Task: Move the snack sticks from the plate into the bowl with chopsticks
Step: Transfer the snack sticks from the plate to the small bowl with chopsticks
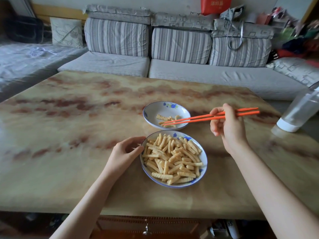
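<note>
A white plate with a blue rim [204, 157] sits near me, heaped with ridged yellow snack sticks [172, 158]. Just beyond it stands a white bowl with blue flowers [155, 109] holding a few sticks [164, 117]. My right hand [226, 125] grips a pair of orange chopsticks [195, 118]; their tips reach into the bowl right at a stick near its front rim, and whether they pinch it I cannot tell. My left hand [124, 152] cups the plate's left rim, fingers curled on the edge.
Both dishes rest on a marbled beige table [77, 126]. A clear bottle with a white cap [298, 111] lies tilted at the table's right edge. A grey striped sofa [172, 66] runs along the far side, with clutter at its right end.
</note>
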